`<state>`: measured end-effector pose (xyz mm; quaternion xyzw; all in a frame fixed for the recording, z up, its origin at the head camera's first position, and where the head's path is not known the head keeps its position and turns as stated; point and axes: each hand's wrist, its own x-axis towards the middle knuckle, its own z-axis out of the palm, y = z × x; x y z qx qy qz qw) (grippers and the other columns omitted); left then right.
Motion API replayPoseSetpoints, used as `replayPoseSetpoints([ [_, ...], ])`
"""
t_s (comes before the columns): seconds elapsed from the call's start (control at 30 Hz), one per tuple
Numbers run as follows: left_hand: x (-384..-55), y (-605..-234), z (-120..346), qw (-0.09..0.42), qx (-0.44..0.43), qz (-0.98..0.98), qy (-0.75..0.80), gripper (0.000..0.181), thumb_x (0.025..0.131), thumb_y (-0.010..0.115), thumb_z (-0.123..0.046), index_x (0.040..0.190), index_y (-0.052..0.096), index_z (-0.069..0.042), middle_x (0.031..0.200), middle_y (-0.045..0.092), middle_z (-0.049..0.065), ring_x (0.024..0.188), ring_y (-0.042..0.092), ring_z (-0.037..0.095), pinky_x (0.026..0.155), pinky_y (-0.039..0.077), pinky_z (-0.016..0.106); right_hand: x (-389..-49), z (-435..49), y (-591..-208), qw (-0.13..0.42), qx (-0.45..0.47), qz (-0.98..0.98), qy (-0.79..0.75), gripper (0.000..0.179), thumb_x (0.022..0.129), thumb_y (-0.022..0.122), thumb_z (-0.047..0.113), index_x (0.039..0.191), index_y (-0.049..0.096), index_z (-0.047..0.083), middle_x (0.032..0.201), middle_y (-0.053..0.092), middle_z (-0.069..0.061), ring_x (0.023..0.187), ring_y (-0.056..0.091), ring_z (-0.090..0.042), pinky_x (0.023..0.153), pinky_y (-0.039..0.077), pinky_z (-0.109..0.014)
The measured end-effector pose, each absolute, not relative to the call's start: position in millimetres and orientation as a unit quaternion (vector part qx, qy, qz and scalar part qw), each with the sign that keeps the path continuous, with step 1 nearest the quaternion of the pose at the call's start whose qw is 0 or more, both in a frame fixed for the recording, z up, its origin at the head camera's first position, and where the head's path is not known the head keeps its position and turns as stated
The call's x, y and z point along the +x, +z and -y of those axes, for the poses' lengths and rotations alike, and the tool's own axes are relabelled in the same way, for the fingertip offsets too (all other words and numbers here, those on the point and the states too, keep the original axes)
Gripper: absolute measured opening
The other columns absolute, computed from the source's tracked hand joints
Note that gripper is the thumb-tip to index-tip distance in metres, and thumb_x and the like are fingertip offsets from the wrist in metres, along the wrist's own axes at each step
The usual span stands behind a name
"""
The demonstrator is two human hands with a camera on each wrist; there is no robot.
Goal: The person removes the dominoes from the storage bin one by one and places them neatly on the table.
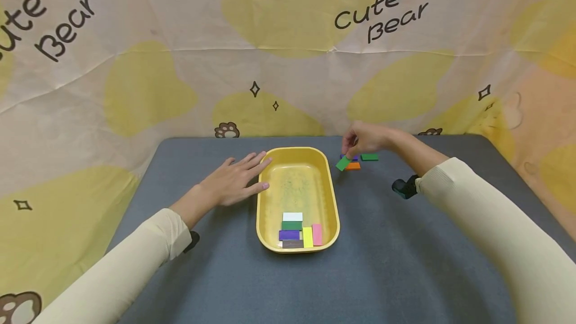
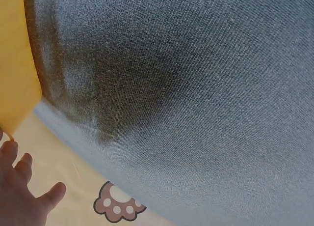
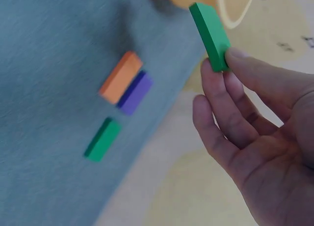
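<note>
- right hand [image 1: 368,138] is pinching a green block [image 1: 343,164] by one end, so it's obviously sitting closest
- block's floating just right of the yellow tray [image 1: 297,186], long axis slanting, free end pointing trayward
- left hand [image 1: 236,179] is touching the tray's left rim, fingers pretty straight

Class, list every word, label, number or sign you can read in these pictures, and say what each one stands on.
"Cute Bear": printed cloth behind the table, upper right in the head view.
"ute Bear": same cloth, upper left; first letter cut off by the picture's edge.
None readable on the tray or the blocks.
</note>
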<state>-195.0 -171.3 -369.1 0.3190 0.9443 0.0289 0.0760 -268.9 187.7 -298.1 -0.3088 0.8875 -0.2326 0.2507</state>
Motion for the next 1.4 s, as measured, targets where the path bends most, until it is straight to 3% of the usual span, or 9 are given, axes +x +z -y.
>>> replayPoseSetpoints([
  [0.23,-195,-370,172,0.074,0.319,-0.944,0.029,0.073,0.102,0.034,-0.061,0.161,0.018,-0.020,0.166,0.016,0.005,0.150,0.022,0.029,0.111,0.024,0.065,-273,-216,-319,0.180,-0.278,-0.906,-0.263,0.004,0.088,0.070,-0.003,0.091,0.070,-0.006,0.087,0.068,-0.010,0.082,0.060,-0.024,0.084,0.053,-0.043],
  [0.6,-195,-371,172,0.076,0.319,-0.944,0.032,0.073,0.102,0.034,-0.061,0.161,0.019,-0.020,0.166,0.016,0.005,0.150,0.022,0.029,0.111,0.024,0.065,-272,-249,-345,0.132,-0.225,-0.920,-0.291,0.003,0.088,0.070,-0.006,0.089,0.071,-0.008,0.083,0.069,-0.011,0.078,0.060,-0.023,0.073,0.052,-0.033],
  [0.83,-195,-371,173,0.075,0.319,-0.944,0.033,0.073,0.102,0.033,-0.061,0.161,0.018,-0.020,0.166,0.015,0.005,0.150,0.021,0.029,0.111,0.024,0.065,-268,-264,-359,0.120,-0.200,-0.924,-0.304,0.004,0.088,0.070,-0.006,0.090,0.071,-0.008,0.080,0.070,-0.012,0.071,0.060,-0.019,0.063,0.049,-0.026],
  [1.4,-195,-372,174,0.070,0.324,-0.943,0.040,0.073,0.103,0.035,-0.060,0.161,0.019,-0.019,0.166,0.015,0.004,0.150,0.022,0.030,0.111,0.024,0.065,-264,-272,-382,0.132,-0.132,-0.937,-0.296,0.011,0.092,0.066,-0.001,0.097,0.069,-0.009,0.083,0.068,-0.013,0.069,0.061,-0.015,0.060,0.051,-0.025],
])
